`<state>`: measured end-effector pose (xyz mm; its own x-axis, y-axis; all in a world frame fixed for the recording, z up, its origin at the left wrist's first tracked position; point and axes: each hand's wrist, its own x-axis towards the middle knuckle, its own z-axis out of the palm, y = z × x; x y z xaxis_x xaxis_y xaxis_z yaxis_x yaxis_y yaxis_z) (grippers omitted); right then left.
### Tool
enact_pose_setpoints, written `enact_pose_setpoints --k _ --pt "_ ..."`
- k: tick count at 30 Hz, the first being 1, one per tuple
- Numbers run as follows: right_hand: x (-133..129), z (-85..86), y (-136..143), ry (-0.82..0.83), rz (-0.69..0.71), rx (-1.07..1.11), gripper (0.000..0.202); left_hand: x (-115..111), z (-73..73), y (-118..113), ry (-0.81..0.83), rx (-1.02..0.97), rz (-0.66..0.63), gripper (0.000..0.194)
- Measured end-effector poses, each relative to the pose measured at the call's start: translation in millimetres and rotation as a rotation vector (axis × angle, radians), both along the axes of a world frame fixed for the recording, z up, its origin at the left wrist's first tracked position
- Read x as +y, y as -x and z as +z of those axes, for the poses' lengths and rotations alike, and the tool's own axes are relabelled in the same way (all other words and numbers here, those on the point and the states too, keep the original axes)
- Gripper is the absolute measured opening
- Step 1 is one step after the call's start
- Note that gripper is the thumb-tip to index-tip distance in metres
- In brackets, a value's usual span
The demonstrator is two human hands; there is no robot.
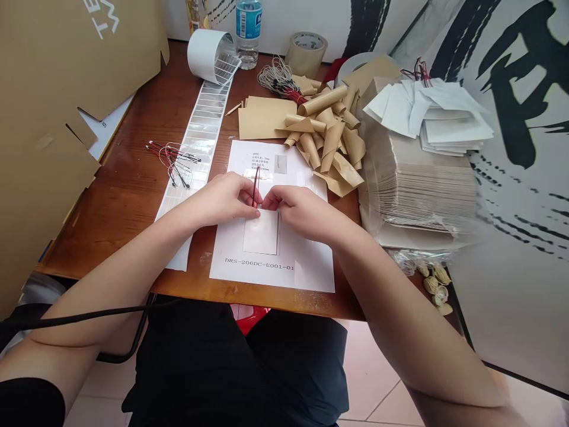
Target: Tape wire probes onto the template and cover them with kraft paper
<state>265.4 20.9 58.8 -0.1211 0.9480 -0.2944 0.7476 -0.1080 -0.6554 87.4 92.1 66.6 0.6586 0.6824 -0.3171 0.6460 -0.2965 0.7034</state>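
In the head view, my left hand (pixel 231 194) is closed in a pinch around a thin red-and-black wire (pixel 255 185), which stands up between the fingers. Fingertips of my right hand (pixel 297 209) press together right beside it; what they hold, if anything, is hidden. Both hands rest over a printed white sheet (pixel 226 252) on the brown table. Just below the fingers is a white rectangle (pixel 261 236) with a dark edge; I cannot tell whether it is printed or a separate piece.
A label strip (pixel 202 127) unrolls from its roll (pixel 207 54), with loose wires (pixel 171 163) lying across it. Behind the sheet lie brown paper pieces (pixel 331 133), a wire bundle (pixel 280 77), tape (pixel 306 53) and a bottle (pixel 248 32). A cardboard stack (pixel 418 184) stands right, a carton (pixel 66 118) left.
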Motion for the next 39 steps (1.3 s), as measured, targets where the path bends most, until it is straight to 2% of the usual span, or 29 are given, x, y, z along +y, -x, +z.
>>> enact_pose_setpoints --k 2,5,11,22,29,39 --pt "0 0.9 0 0.003 -0.009 0.0 0.033 0 -0.6 0 0.009 -0.013 0.009 0.016" --pt "-2 5.1 1 0.016 -0.015 -0.048 0.021 1 0.9 0 0.023 -0.015 0.022 0.014" --pt "-2 8.8 2 0.06 -0.014 -0.034 0.005 1 4.5 -1 0.032 0.004 0.017 0.017" --pt "2 4.5 9 0.045 -0.004 -0.131 0.013 -3 10.7 -3 -0.062 0.156 -0.075 0.015" --pt "0 -3.7 13 -0.029 0.037 -0.212 0.011 -3 6.8 -5 -0.135 0.2 -0.105 0.017" --pt "-3 1.7 12 -0.022 0.018 -0.154 0.012 -2 10.0 -1 -0.066 0.15 -0.123 0.02"
